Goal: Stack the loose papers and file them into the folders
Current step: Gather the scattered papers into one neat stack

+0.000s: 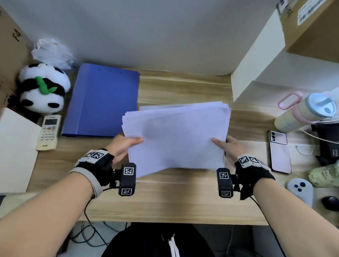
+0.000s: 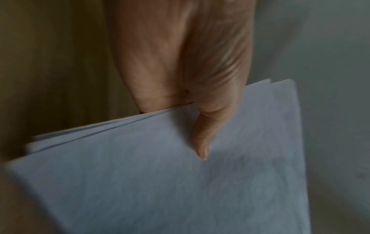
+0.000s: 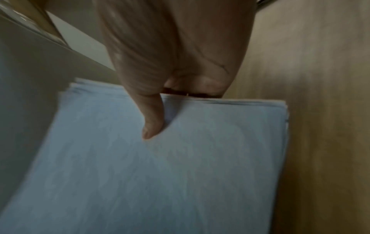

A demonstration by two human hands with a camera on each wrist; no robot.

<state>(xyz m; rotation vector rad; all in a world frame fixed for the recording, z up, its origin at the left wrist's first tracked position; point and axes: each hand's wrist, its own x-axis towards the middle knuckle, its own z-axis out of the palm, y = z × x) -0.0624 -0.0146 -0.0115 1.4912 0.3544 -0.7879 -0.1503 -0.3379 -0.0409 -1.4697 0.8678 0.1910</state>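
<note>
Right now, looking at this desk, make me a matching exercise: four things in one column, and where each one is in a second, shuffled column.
Things:
1. stack of white paper sheets
2. closed blue plastic folder
3. black-and-white plush panda
4. pink smartphone

Places:
A. flat on the desk, right of the papers
B. back left corner, above the remote
C. held at both side edges
D. flat on the desk, left of the papers

Pairs: 1-C, 2-D, 3-B, 4-A

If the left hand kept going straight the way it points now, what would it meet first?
The left hand points rightward across the paper stack it grips; past the sheets, the right hand on the opposite edge looks first, though depth is uncertain.
</note>
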